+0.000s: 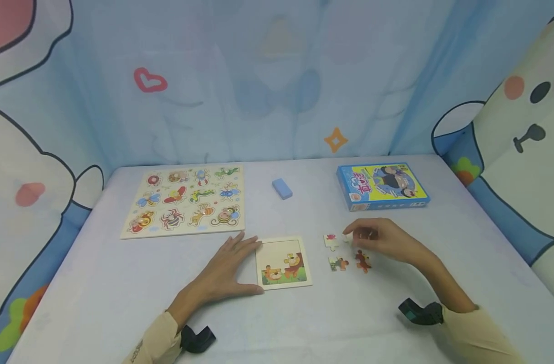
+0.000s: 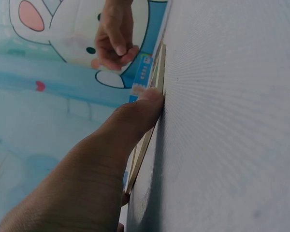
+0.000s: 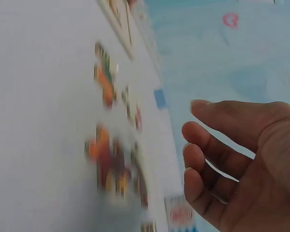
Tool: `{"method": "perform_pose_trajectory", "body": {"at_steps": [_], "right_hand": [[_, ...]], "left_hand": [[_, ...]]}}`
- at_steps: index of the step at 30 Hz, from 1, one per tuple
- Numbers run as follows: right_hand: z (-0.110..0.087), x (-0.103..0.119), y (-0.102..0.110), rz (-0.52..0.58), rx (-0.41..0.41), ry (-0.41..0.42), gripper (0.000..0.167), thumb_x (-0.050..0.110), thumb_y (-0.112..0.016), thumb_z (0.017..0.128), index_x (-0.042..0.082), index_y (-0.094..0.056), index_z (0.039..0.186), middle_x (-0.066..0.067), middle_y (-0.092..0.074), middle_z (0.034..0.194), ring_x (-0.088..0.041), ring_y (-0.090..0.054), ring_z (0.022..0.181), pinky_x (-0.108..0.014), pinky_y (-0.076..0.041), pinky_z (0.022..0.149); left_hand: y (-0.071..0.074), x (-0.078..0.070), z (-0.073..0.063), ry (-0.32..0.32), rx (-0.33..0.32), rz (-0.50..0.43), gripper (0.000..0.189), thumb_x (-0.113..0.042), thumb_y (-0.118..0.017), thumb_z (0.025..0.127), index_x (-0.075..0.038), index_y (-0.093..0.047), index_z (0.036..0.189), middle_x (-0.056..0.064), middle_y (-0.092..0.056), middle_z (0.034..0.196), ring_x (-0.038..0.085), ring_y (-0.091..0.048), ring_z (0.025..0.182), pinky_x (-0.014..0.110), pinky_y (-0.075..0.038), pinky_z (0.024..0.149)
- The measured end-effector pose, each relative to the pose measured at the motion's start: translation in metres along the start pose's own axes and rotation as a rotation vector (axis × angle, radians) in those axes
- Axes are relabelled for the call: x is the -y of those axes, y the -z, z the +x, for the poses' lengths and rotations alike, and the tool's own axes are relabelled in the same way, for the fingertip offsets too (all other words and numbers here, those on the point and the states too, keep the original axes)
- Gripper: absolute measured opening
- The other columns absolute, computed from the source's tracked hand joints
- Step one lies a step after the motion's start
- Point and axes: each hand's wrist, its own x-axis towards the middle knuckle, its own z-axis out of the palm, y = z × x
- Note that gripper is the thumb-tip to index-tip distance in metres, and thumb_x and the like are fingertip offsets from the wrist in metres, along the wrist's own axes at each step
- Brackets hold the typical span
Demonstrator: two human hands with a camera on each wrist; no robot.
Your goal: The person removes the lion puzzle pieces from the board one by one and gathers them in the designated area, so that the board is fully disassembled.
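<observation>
A small wooden jigsaw tray [image 1: 281, 246] lies mid-table, with bear-picture pieces filling its lower and right parts. My left hand [image 1: 226, 267] rests spread along its left side; in the left wrist view the thumb [image 2: 150, 99] touches the tray edge. Over the loose pieces, right of the tray, hovers my right hand [image 1: 383, 238], fingers loosely bent, with a gap between thumb and index in the right wrist view. Below it lie a white piece with pink [image 1: 331, 241], a green-and-brown piece [image 1: 338, 264], a reddish-brown piece [image 1: 363, 261] and a pale piece [image 1: 347, 237] partly hidden by the fingers.
A large insect picture board [image 1: 185, 202] lies at the back left. A blue block [image 1: 282, 188] sits behind the tray, and a blue-and-yellow box [image 1: 383, 186] stands at the back right. Patterned curtains [image 1: 277, 81] border the white table.
</observation>
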Motion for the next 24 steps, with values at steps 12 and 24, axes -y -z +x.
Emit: {"method": "perform_pose_trajectory", "body": {"at_steps": [12,24], "right_hand": [[0.042,0.050,-0.068,-0.194,0.061,0.136,0.030,0.032,-0.078,0.079,0.019,-0.071,0.106,0.004,-0.062,0.107,-0.018,-0.054,0.102,-0.037,-0.051,0.086],[0.044,0.056,-0.075,-0.240,0.095,0.043,0.029,0.039,-0.083,0.072,0.028,-0.067,0.094,0.009,-0.056,0.092,-0.013,-0.046,0.088,-0.029,-0.046,0.075]], "left_hand": [[-0.002,0.000,-0.001,0.008,-0.004,-0.002,0.097,-0.070,-0.067,0.071,-0.023,-0.035,0.149,-0.006,-0.029,0.156,0.020,-0.008,0.148,0.042,-0.005,0.121],[0.001,-0.001,0.000,0.001,-0.006,0.002,0.097,-0.070,-0.068,0.071,-0.023,-0.035,0.149,-0.006,-0.030,0.156,0.021,-0.008,0.148,0.042,-0.006,0.121]]}}
